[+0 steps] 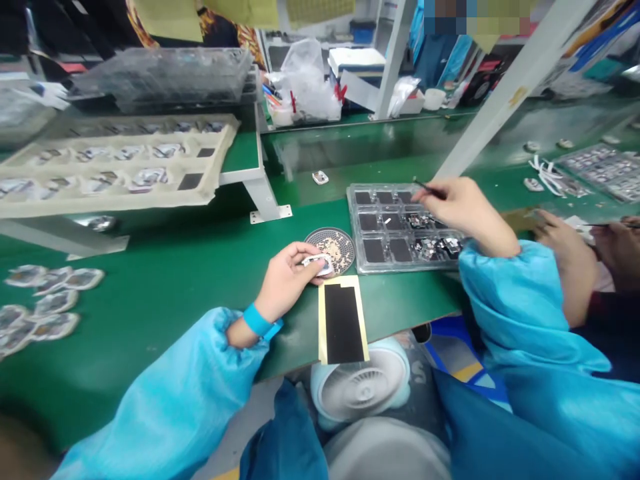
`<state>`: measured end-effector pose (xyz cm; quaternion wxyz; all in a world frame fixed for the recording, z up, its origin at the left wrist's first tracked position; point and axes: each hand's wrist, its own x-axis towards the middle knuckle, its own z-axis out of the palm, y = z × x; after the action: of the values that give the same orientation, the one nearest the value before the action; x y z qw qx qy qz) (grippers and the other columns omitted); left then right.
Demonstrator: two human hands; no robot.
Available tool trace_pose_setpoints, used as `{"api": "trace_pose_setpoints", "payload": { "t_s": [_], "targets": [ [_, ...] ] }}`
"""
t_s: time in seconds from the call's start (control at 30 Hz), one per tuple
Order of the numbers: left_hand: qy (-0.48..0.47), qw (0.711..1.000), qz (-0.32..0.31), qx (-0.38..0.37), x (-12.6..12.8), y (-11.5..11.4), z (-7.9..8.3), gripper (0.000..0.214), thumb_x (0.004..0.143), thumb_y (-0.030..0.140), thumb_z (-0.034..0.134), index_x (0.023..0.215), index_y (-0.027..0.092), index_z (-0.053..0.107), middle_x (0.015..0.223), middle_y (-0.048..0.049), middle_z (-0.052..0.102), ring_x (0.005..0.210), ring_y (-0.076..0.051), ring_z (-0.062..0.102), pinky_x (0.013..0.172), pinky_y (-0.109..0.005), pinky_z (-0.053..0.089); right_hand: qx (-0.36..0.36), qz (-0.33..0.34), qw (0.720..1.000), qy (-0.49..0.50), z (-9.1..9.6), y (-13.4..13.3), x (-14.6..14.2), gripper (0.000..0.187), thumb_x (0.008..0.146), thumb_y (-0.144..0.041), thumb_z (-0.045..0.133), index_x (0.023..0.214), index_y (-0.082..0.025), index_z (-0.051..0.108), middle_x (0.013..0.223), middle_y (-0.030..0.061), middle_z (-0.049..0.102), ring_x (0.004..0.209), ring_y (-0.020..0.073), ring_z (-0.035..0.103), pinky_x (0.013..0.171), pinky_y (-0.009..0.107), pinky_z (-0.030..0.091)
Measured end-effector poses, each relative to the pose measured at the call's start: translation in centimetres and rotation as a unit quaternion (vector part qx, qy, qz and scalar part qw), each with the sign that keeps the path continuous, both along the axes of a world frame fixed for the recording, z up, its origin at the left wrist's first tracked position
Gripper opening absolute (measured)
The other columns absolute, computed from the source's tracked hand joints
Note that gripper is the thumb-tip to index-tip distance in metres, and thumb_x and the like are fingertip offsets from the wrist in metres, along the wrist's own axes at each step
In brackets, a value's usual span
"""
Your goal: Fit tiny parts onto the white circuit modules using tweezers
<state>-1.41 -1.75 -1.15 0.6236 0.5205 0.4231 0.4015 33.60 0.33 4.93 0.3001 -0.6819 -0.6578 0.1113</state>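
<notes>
My left hand [287,279] is closed on a small white-rimmed oval part [320,263], held over the near left side of a round grey dish [353,248]. Small pale pieces [336,248] are scattered in the dish. Between the fingertips of my right hand [463,207] is a dark, thin tool, apparently tweezers [431,189], pointing left above a clear compartment tray [356,223]. Several of its pockets hold small dark and silver parts [435,249]; others show dark pads. A black sheet on yellow backing [344,323] lies just below the dish, over the bench edge.
White-rimmed parts [56,303] lie at left on the green bench [200,267]. Above them, a raised shelf carries a beige tray [220,163]. One loose part [320,177] lies behind the dish. At right are a co-worker's hands [565,260] and a slanted white post [515,87].
</notes>
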Motion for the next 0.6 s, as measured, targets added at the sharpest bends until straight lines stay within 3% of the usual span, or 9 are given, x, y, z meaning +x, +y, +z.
{"api": "trace_pose_setpoints", "payload": {
  "t_s": [0.07,0.17,0.27,0.37,0.5,0.6],
  "targets": [
    [0.005,1.0,-0.001,-0.007,0.0,0.0,0.0,0.041,0.075,0.037,0.088,0.099,0.014,0.064,0.09,-0.007,0.075,0.069,-0.018,0.076,0.052,-0.022,0.057,-0.096,-0.028,0.985,-0.139,-0.6,-0.2,1.5,0.022,0.082,-0.038,0.068,0.091,-0.022,0.08,0.074,0.0049,0.072,0.066,0.021,0.062,0.062,0.034,0.041],
    [0.021,1.0,-0.007,-0.008,0.1,0.1,0.0,0.042,0.077,0.037,0.086,0.106,0.012,0.07,0.09,-0.0102,0.077,0.068,-0.019,0.076,0.045,-0.019,0.05,-0.14,-0.027,0.975,-0.171,-1.9,-0.3,2.4,0.03,0.085,-0.046,0.069,0.101,-0.022,0.079,0.078,0.0052,0.074,0.067,0.0209,0.063,0.061,0.033,0.041],
    [0.023,1.0,-0.009,-0.013,0.2,0.0,0.1,0.042,0.077,0.034,0.086,0.11,0.012,0.074,0.093,-0.0121,0.078,0.07,-0.021,0.077,0.04,-0.018,0.043,-0.119,-0.019,0.976,-0.18,-2.0,-0.4,2.3,0.027,0.082,-0.045,0.075,0.096,-0.022,0.075,0.084,0.0063,0.075,0.071,0.0208,0.063,0.062,0.033,0.041],
    [0.021,1.0,-0.005,-0.009,0.2,0.0,0.1,0.038,0.077,0.031,0.087,0.108,0.012,0.075,0.093,-0.0119,0.079,0.069,-0.02,0.077,0.04,-0.017,0.04,-0.095,-0.017,0.975,-0.2,-0.9,-0.5,1.6,0.02,0.079,-0.04,0.079,0.087,-0.022,0.074,0.086,0.0076,0.076,0.07,0.0196,0.059,0.061,0.034,0.038],
    [0.028,1.0,-0.001,-0.002,0.2,0.0,0.1,0.035,0.079,0.036,0.085,0.104,0.013,0.076,0.085,-0.01,0.079,0.066,-0.018,0.075,0.04,-0.017,0.037,-0.074,-0.021,0.966,-0.246,0.2,0.4,1.0,0.016,0.076,-0.037,0.082,0.075,-0.022,0.076,0.075,0.0087,0.073,0.053,0.0121,0.04,0.054,0.033,0.028],
    [0.036,0.999,0.004,-0.001,0.1,0.1,0.0,0.035,0.078,0.04,0.086,0.098,0.013,0.077,0.077,-0.0088,0.077,0.061,-0.016,0.072,0.04,-0.018,0.036,-0.06,0.013,0.965,-0.256,0.1,1.9,1.3,0.017,0.07,-0.035,0.087,0.072,-0.02,0.078,0.064,0.0069,0.069,0.048,0.0085,0.035,0.052,0.033,0.025]
  ]
}}
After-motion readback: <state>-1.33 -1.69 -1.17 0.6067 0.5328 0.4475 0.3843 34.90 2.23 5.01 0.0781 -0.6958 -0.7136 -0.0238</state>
